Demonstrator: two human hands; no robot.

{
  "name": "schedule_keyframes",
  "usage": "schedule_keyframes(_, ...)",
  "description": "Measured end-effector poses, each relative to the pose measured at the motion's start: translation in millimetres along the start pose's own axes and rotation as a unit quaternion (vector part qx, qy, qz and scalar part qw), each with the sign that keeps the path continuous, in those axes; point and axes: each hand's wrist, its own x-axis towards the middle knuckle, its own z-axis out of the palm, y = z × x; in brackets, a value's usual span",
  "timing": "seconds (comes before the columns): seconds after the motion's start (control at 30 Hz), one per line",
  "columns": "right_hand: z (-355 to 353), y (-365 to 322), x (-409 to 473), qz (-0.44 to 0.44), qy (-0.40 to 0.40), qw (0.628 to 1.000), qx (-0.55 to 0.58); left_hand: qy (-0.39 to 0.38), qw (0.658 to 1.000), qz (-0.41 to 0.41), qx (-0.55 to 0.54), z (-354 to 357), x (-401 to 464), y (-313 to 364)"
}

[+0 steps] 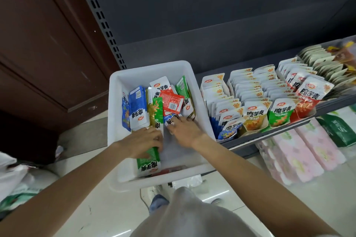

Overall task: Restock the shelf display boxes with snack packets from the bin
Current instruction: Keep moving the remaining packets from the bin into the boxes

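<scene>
Reaching into the white plastic bin (115, 90), both of your hands work among the loose snack packets. Your left hand (143, 143) curls its fingers round a small stack of green packets (149, 161) at the bin's near left, thumb side hidden beneath the palm. Your right hand (184, 131) lies just beside it, toward the bin's middle, its fingertips (173, 122) pressed onto a blue-and-white packet (169, 119); whether those fingers pinch the packet or merely rest on it cannot be told.

Farther back in the bin lie the remaining packets in a loose heap: blue packets (136, 109) upright along the left wall, a gold-and-green packet (155, 110) at centre, a red packet (172, 103) face down with its barcode showing, and green and white packets (182, 87) toward the far right corner. The bin's near right floor is bare.

Just beside the bin's right wall, the dark grey shelf (240, 143) carries the display boxes (256, 129) in a row along its front edge, filled with upright packets: a blue row (227, 121) nearest the bin, then yellow (254, 117), green (280, 114) and red (310, 96). Beyond these, at the shelf's far right, stand further packets, blurred.

Below the shelf, pink wrapped packs (300, 152) rest on the pale floor (96, 208).
</scene>
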Motion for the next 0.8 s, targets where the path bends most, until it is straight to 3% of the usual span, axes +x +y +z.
schedule_keyframes(0.17, 0, 3, -1, -0.008, -0.003, 1.000, 0.016, -0.023, 0.999, 0.041, -0.018, -10, 11, -4)
schedule_keyframes(0.3, -3, 9, -5, -0.019, -0.015, 0.997, 0.069, 0.032, 0.996, 0.032, -0.071, -16, 15, -8)
schedule_keyframes(0.4, -10, 10, -13, -0.015, 0.033, 0.993, 0.113, 0.072, 0.992, 0.060, -0.079, -18, 15, -11)
schedule_keyframes(0.47, -12, 9, -16, -0.010, 0.059, 0.994, 0.093, 0.022, 0.996, 0.085, -0.034, -19, 12, -13)
schedule_keyframes(0.57, -5, 2, -13, -0.017, 0.014, 0.999, 0.037, -0.080, 0.992, 0.085, 0.045, -18, 4, -16)
schedule_keyframes(0.67, 6, -11, -11, -0.023, -0.038, 0.999, 0.015, -0.051, 0.992, 0.099, 0.065, -10, 3, -15)
schedule_keyframes(0.8, 10, -13, -13, -0.022, -0.047, 0.997, 0.049, 0.011, 0.995, 0.100, 0.000, -5, 4, -16)
